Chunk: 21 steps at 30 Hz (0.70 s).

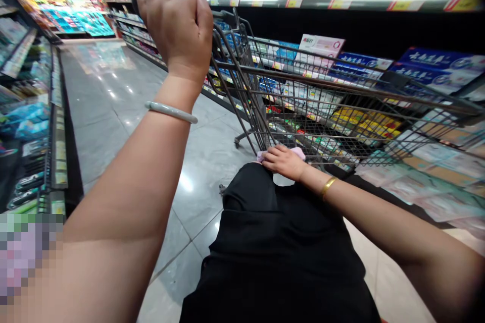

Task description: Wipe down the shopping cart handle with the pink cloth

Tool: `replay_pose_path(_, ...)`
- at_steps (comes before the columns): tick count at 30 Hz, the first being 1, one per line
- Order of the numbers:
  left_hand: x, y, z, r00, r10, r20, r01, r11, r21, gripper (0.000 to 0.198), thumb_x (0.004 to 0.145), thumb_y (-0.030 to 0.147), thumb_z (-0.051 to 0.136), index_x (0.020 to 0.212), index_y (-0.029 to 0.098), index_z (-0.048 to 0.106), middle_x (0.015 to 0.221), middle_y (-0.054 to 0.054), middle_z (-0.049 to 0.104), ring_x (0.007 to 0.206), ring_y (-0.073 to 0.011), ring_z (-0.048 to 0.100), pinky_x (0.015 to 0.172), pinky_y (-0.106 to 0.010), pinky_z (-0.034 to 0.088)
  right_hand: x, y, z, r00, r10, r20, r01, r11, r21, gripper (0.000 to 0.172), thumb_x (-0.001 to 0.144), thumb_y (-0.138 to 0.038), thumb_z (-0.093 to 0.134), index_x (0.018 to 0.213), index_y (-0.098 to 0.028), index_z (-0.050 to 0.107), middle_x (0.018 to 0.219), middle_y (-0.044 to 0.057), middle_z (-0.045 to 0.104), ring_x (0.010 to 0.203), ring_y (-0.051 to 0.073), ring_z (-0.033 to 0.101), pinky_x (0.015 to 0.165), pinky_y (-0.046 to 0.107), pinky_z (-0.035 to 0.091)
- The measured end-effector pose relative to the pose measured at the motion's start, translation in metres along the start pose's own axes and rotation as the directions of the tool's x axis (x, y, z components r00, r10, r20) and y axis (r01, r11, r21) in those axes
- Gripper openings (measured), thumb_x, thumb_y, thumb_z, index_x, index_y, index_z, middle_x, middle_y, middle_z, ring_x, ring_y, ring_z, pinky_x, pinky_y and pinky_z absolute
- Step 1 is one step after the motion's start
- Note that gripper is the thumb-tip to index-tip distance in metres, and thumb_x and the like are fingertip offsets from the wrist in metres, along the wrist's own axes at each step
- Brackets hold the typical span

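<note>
My left hand (176, 25) is raised at the upper left, its fingers closed in a fist around the handle of the shopping cart (306, 75). A dark handle end (134, 3) pokes out past the fist. The grey wire cart stands side-on, with its basket to the right of that hand. Low in the middle, my right hand (285, 161) rests at my knee in black trousers (284, 252). Its fingers curl over a pale pink cloth-like thing (298, 152), mostly hidden under the palm. Something white (283, 180) shows below the hand; its kind is unclear.
Behind the cart runs a shelf (322, 2) of packaged tissue boxes with price tags. Clear plastic-looking packs (435, 176) lie at the lower right. Another stocked shelf (56, 136) lines the left side. Between them stretches a grey tiled floor (102, 96).
</note>
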<state>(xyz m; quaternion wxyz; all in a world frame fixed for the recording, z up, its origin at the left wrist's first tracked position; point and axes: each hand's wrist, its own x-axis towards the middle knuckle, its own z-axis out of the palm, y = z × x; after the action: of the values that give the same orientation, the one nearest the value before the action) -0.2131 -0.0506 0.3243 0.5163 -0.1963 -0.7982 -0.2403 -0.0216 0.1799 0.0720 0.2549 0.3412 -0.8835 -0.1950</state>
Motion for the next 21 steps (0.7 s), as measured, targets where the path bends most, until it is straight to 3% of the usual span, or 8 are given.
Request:
replay_pose_path(6,-0.002,0.001,-0.003,1.0,0.0,-0.022,-0.001,0.998,-0.055,0.042,0.105,0.051,0.038,0.072,0.025,0.039,0.09,-0.007,0.051,0.094,-0.0238,0.036,0.1,-0.044,0.021,0.02,0.013,-0.019,0.991,0.106,-0.079,-0.108,0.994,-0.01,0.025,0.097,-0.027,0.062,0.121,-0.022,0.068,0.131,0.009,0.069,0.115,0.027,0.055,0.097,0.043,0.038)
replay_pose_path(14,-0.004,0.002,-0.002,1.0,0.011,-0.008,-0.011,0.999,0.033,0.051,0.106,0.057,0.025,0.073,0.025,0.044,0.088,-0.006,0.049,0.092,-0.0229,0.034,0.1,-0.042,0.023,-0.009,0.001,-0.004,0.999,0.03,0.031,-0.03,1.0,0.01,0.016,0.098,-0.022,0.06,0.109,-0.021,0.072,0.115,0.006,0.074,0.104,0.021,0.058,0.089,0.038,0.039)
replay_pose_path(21,-0.003,-0.005,0.005,0.997,0.056,-0.044,-0.054,0.997,0.051,0.059,0.105,0.062,0.016,0.076,0.024,0.05,0.088,-0.006,0.052,0.094,-0.0229,0.038,0.096,-0.044,0.025,0.001,0.011,-0.019,0.992,0.113,-0.049,-0.116,0.991,-0.059,0.022,0.099,-0.031,0.061,0.117,-0.023,0.07,0.128,0.007,0.071,0.11,0.024,0.056,0.094,0.041,0.038)
